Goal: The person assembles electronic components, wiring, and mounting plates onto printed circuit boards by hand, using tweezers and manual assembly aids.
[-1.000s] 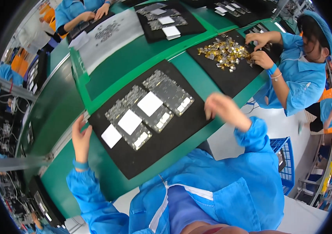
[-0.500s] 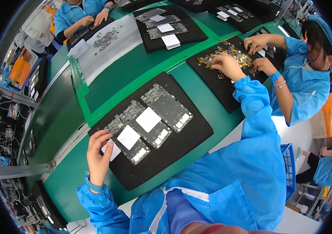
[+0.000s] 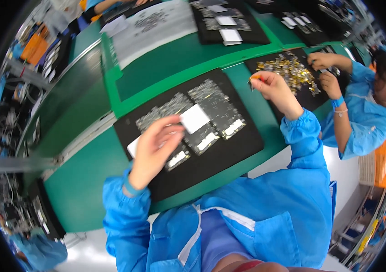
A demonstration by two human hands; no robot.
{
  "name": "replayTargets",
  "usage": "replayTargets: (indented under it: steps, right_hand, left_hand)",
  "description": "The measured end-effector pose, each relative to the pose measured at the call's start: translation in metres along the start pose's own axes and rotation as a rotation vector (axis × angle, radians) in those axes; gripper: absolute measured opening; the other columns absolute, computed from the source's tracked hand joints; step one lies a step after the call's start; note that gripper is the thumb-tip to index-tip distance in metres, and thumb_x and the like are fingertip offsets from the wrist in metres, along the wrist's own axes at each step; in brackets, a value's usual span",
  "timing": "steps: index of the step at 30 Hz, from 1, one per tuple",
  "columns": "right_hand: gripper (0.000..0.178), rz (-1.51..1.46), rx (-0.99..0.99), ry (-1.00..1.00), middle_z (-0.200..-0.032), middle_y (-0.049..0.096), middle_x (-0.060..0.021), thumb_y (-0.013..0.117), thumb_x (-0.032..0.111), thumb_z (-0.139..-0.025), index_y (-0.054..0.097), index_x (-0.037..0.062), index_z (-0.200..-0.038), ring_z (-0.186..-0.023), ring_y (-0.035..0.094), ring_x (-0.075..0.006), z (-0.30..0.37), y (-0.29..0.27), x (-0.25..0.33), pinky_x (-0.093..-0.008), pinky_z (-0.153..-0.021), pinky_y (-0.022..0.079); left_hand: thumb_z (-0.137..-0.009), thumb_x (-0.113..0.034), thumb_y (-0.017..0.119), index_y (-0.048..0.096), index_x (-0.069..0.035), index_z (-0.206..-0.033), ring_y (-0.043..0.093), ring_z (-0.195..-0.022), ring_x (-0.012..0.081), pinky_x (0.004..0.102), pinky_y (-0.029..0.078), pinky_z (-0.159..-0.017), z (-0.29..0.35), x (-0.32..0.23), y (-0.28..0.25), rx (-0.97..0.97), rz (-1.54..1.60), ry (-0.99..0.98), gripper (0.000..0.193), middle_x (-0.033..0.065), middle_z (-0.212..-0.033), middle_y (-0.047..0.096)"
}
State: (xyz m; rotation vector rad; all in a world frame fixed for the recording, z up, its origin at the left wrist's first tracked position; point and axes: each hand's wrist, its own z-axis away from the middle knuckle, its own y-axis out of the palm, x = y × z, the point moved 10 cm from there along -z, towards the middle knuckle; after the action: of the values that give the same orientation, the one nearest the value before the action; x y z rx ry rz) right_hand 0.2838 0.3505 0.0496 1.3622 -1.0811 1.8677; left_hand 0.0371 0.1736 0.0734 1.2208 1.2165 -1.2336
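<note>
Three dark circuit boards lie side by side on a black mat (image 3: 240, 146): the right board (image 3: 220, 109), the middle board (image 3: 205, 142) under a white card (image 3: 195, 119), and the left board (image 3: 178, 159), largely covered by my hand. Blurred by motion, my left hand (image 3: 153, 147) is over that left board, fingers apart, fingertips near the white card; it appears to hold nothing. Another white card (image 3: 132, 148) peeks out beside it. Right of the mat, my right hand (image 3: 275, 90) pinches a small orange-and-dark part (image 3: 254, 80) between thumb and fingers.
A heap of small gold and silver parts (image 3: 292, 75) covers another black mat, where a co-worker's hands (image 3: 329, 72) work at its far side. Across the green table (image 3: 156, 70) lie a white sheet (image 3: 156, 38) with small grey pieces and a mat of carded boards (image 3: 222, 25).
My right hand has come back from the heap toward the boards with a small part in its pinch. My left hand has moved right, from the left card to over the boards.
</note>
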Motion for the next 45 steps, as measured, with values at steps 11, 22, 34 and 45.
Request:
replayTargets:
  steps: [11,22,34,45]
  right_hand:
    - [0.018,0.140,0.437,-0.171,-0.082,0.063,-0.0070,0.067,0.015,-0.090,0.070,0.0010,-0.101,-0.075,0.057,-0.0124,0.033,0.199,0.053,-0.0279,-0.066,0.045]
    - [0.012,-0.298,0.412,-0.083,-0.081,0.062,0.0013,0.069,0.011,-0.090,0.064,0.0012,-0.095,-0.074,0.053,-0.0041,0.026,0.223,0.040,-0.0202,-0.067,0.045]
    - [0.020,-0.263,0.605,-0.592,-0.088,0.058,-0.0012,0.081,0.005,-0.073,0.068,0.0057,-0.088,-0.070,0.045,-0.0080,0.051,0.237,0.084,-0.0226,-0.057,0.034]
    - [0.018,-0.223,0.459,-0.153,-0.072,0.056,0.0079,0.078,0.010,-0.080,0.067,0.0064,-0.094,-0.058,0.034,-0.0008,0.032,0.234,0.035,-0.0195,-0.051,0.029]
  left_hand:
    - [-0.088,-0.004,0.068,0.054,0.006,-0.127,0.067,-0.098,0.0197,0.0297,0.056,-0.087,0.019,0.048,-0.006,-0.063,0.499,-0.218,0.042,0.0155,-0.116,0.064]
    - [-0.091,-0.004,0.061,0.060,0.004,-0.120,0.064,-0.097,0.0179,0.0310,0.053,-0.087,0.062,0.079,-0.031,-0.157,0.871,-0.360,0.029,0.0113,-0.108,0.065]
    - [-0.093,-0.024,0.066,0.066,-0.002,-0.102,0.036,-0.059,0.0026,0.0200,0.023,-0.047,0.066,0.071,-0.004,0.081,0.852,-0.477,0.024,-0.0041,-0.076,0.053]
    - [-0.085,-0.021,0.075,0.069,0.000,-0.105,0.042,-0.062,0.0010,0.0184,0.029,-0.049,0.065,0.073,-0.025,-0.099,0.485,-0.463,0.029,-0.0057,-0.074,0.056]
